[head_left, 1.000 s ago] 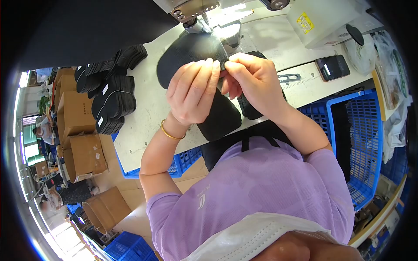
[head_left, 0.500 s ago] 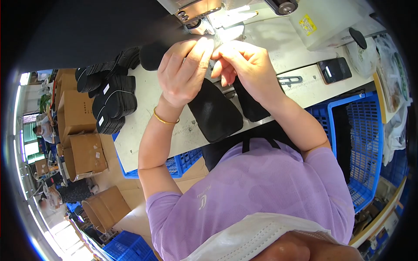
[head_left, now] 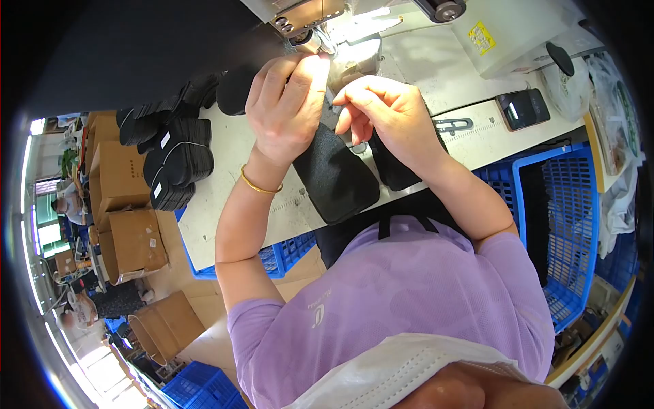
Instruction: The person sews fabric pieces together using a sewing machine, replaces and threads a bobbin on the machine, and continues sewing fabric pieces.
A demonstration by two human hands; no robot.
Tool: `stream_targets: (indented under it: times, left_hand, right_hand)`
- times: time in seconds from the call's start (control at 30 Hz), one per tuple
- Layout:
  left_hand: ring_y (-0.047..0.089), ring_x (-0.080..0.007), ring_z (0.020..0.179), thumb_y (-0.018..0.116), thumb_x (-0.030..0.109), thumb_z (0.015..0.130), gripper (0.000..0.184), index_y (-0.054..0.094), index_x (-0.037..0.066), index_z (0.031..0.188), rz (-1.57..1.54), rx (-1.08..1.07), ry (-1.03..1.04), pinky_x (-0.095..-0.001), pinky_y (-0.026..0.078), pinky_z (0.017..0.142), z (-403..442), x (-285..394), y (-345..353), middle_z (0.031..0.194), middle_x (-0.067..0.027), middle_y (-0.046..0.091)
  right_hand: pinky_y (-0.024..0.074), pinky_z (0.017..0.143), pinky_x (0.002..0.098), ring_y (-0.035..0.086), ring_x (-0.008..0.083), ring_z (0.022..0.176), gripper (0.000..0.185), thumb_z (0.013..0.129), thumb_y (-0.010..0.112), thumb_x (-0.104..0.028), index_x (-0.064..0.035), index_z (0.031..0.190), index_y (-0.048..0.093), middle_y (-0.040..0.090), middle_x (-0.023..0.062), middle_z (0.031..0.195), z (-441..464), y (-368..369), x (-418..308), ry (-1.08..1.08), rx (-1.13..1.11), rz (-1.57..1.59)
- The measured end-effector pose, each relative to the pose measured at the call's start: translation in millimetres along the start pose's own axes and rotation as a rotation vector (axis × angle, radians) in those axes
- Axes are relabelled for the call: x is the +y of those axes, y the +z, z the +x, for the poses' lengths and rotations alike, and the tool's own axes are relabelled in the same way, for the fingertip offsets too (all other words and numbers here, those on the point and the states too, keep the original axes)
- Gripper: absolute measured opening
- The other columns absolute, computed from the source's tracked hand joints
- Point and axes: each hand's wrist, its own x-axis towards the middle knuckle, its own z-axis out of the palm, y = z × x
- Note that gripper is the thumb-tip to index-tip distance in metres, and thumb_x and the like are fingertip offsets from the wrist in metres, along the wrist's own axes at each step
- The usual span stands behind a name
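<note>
My left hand (head_left: 286, 102), with a gold bracelet on the wrist, is closed with its fingertips up by the needle area of a sewing machine (head_left: 310, 27). What its fingers pinch, if anything, is too small to see. To the right, apart from it, my right hand (head_left: 385, 112) has curled fingers with thumb and forefinger together; nothing nameable shows in them. Below the hands, a black insole-shaped piece (head_left: 337, 177) lies on the white sewing table (head_left: 259, 218). Another black piece (head_left: 394, 167) lies beside it, partly under my right hand.
Bundled stacks of black pieces (head_left: 180, 157) stand at the table's left. On the right are a metal snips-like tool (head_left: 454, 125), a phone (head_left: 522, 109) and a plastic bin (head_left: 511, 34). A blue crate (head_left: 569, 232) stands right of my body; cardboard boxes (head_left: 126, 177) are on the left.
My hands have drawn apart. The right has moved slightly down and away from the left, while the left stays by the needle area.
</note>
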Motion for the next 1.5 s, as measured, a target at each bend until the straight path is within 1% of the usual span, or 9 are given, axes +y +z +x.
stream_targets:
  times: [0.2,0.3,0.4,0.63,0.83,1.0,1.2,1.3,1.5]
  left_hand:
    - [0.061,-0.0222,0.083,0.065,0.006,0.062,0.029,0.067,-0.003,0.089,-0.020,-0.090,-0.108,-0.0324,0.051,0.070,10.5,13.7,-7.9,0.091,-0.0068,0.062]
    - [0.063,-0.0238,0.081,0.066,-0.008,0.062,0.031,0.068,0.000,0.092,0.000,-0.211,-0.231,-0.0331,0.051,0.068,16.7,22.9,-16.0,0.094,-0.0087,0.065]
    - [0.062,-0.0235,0.084,0.067,0.001,0.066,0.029,0.067,-0.002,0.095,-0.072,-0.182,-0.252,-0.0324,0.052,0.070,6.8,17.7,-10.8,0.096,-0.0080,0.064]
    - [0.062,-0.0260,0.103,0.064,-0.002,0.078,0.035,0.067,0.000,0.113,-0.199,-0.305,-0.134,-0.0351,0.051,0.088,-15.0,-35.7,-25.2,0.118,-0.0111,0.064]
    - [0.062,-0.0181,0.070,0.065,0.000,0.064,0.043,0.069,0.004,0.106,-0.173,-0.281,-0.134,-0.0294,0.051,0.057,7.2,-3.5,-50.7,0.094,-0.0029,0.065]
    - [0.060,-0.0174,0.070,0.067,0.002,0.063,0.039,0.070,0.005,0.102,-0.169,-0.335,-0.224,-0.0292,0.049,0.054,16.5,14.0,-53.5,0.089,-0.0026,0.060]
    - [0.060,-0.0187,0.076,0.066,0.002,0.062,0.041,0.068,-0.003,0.102,-0.022,-0.304,-0.108,-0.0266,0.050,0.058,18.5,43.8,-69.5,0.098,-0.0095,0.064]
    - [0.059,-0.0196,0.078,0.064,0.004,0.060,0.043,0.067,-0.006,0.102,-0.022,-0.303,-0.082,-0.0267,0.051,0.060,21.9,52.8,-68.3,0.101,-0.0132,0.064]
    - [0.055,-0.0185,0.074,0.063,0.007,0.057,0.037,0.068,-0.003,0.092,0.021,-0.248,-0.103,-0.0262,0.047,0.058,26.7,48.6,-47.8,0.096,-0.0097,0.062]
  right_hand:
    - [0.0464,0.051,0.0199,0.058,0.0058,0.053,0.022,0.097,0.053,-0.016,-0.0005,0.091,0.068,0.068,0.0067,0.070,-2.0,0.3,2.0,0.012,0.027,0.030]
    - [0.0457,0.049,0.0199,0.057,0.0052,0.053,0.021,0.096,0.053,-0.015,-0.0013,0.088,0.068,0.068,0.0063,0.069,-2.7,1.0,3.7,0.009,0.041,0.041]
    - [0.0463,0.051,0.0198,0.057,0.0054,0.053,0.022,0.096,0.053,-0.015,-0.0011,0.089,0.068,0.068,0.0065,0.070,-3.6,-0.6,6.0,0.012,0.029,0.054]
    - [0.0520,0.062,0.0213,0.065,0.0105,0.065,0.026,0.101,0.050,-0.018,0.0029,0.101,0.066,0.071,0.0099,0.081,-7.2,-10.4,8.7,0.011,-0.023,0.005]
    - [0.0556,0.071,0.0244,0.065,0.0097,0.084,0.029,0.099,0.056,-0.016,0.0059,0.117,0.062,0.070,0.0060,0.094,-7.0,18.7,7.8,-0.070,-0.050,0.024]
    - [0.0413,0.063,0.0189,0.049,0.0015,0.073,0.018,0.096,0.058,-0.009,0.0027,0.108,0.065,0.061,-0.0039,0.084,-14.0,20.5,12.3,-0.048,-0.059,-0.131]
    - [0.0364,0.051,0.0224,0.044,0.0019,0.059,0.016,0.094,0.054,-0.012,0.0003,0.091,0.064,0.052,-0.0026,0.064,-23.8,16.9,4.4,-0.090,0.020,-0.103]
    - [0.0350,0.049,0.0218,0.044,0.0003,0.060,0.018,0.095,0.053,-0.013,0.0002,0.097,0.066,0.053,-0.0045,0.067,-27.7,17.8,0.6,-0.133,0.087,-0.042]
    - [0.0547,0.063,0.0238,0.056,0.0034,0.074,0.023,0.097,0.050,-0.012,0.0022,0.108,0.066,0.062,0.0001,0.083,-22.1,14.4,-4.6,-0.098,0.052,0.063]
